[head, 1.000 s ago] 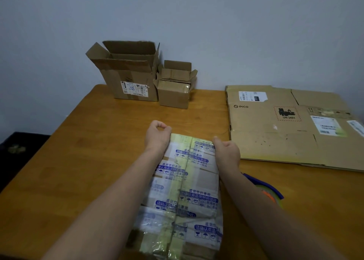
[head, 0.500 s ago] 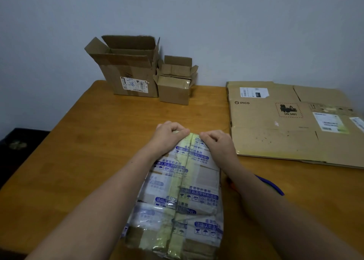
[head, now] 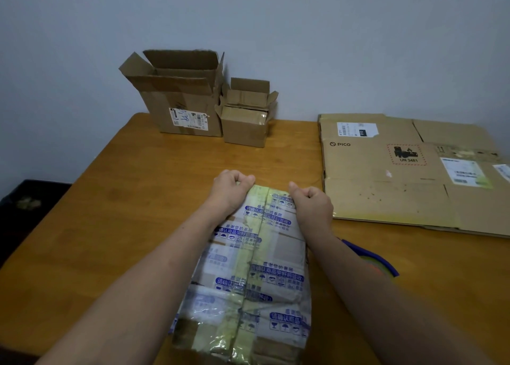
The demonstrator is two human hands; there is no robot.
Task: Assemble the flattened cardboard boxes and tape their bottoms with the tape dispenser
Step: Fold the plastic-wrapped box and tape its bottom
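Note:
A cardboard box [head: 248, 270] covered in white tape with blue print and yellowed strips stands in front of me on the wooden table [head: 138, 199], its taped face up. My left hand [head: 230, 189] curls over the far left edge of that face. My right hand [head: 310, 201] curls over the far right edge. A blue tape dispenser [head: 378, 262] with a roll lies just right of the box, partly hidden behind my right forearm.
A large flattened cardboard box [head: 400, 171] lies at the right of the table. Two assembled boxes with open flaps, a bigger one [head: 182, 96] and a smaller one [head: 248, 116], stand at the back against the wall. A dark object [head: 24, 207] sits on the floor at left.
My hands met at the middle of the box's far edge half a second ago and have since slid apart toward its corners. The view has shifted slightly.

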